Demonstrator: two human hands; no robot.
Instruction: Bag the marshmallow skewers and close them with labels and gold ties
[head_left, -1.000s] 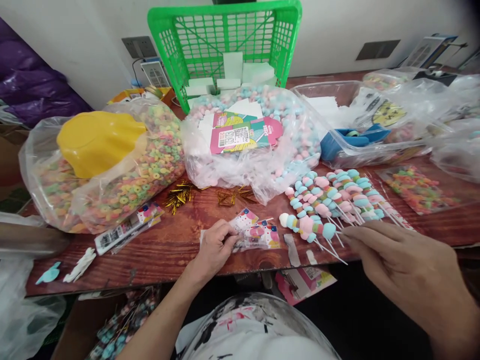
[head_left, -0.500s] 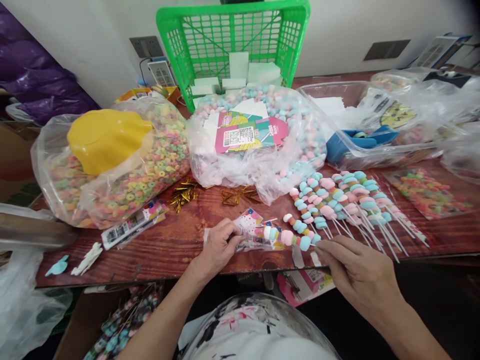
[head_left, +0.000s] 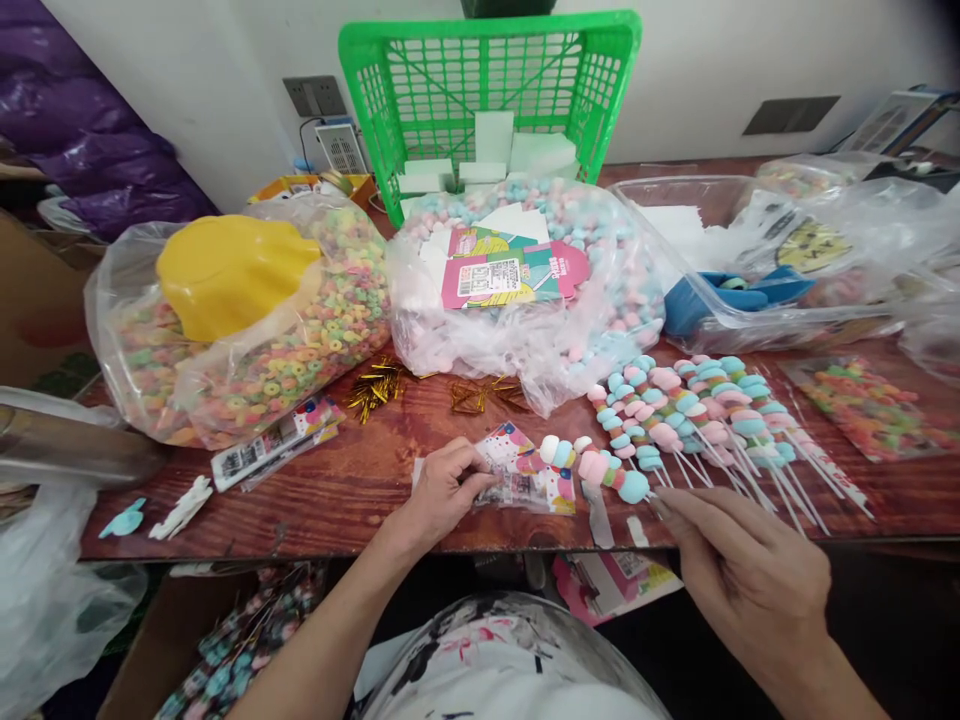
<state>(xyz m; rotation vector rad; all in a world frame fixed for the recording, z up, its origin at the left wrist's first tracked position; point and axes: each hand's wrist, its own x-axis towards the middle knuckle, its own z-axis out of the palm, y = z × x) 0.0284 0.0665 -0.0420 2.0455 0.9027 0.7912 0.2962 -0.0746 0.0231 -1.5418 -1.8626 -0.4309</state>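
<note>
My right hand [head_left: 750, 560] pinches the white stick of a candy skewer [head_left: 592, 466], threaded with pink, blue and white marshmallows and gummy rings. The skewer tilts, its white tip pointing left over a printed clear packaging bag [head_left: 510, 450] on the table. My left hand [head_left: 448, 490] has its thumb and fingers pinched on the left end of that bag. Just beyond my right hand lies a pile of similar marshmallow skewers [head_left: 712, 410], their sticks towards me. Gold twist ties [head_left: 375, 385] rest beyond my left hand.
Behind are a bag of gummy rings [head_left: 292, 350] with a yellow bowl [head_left: 232, 275] on it, a bag of marshmallows [head_left: 630, 290], a green basket [head_left: 360, 100] and a clear tub [head_left: 750, 315]. A metal cylinder [head_left: 67, 440] is at left. The table's front edge [head_left: 300, 555] runs below my hands.
My right hand has drawn the skewer right, so its tip is now farther from my left hand. The left hand stays on the bag. The whole view has shifted slightly.
</note>
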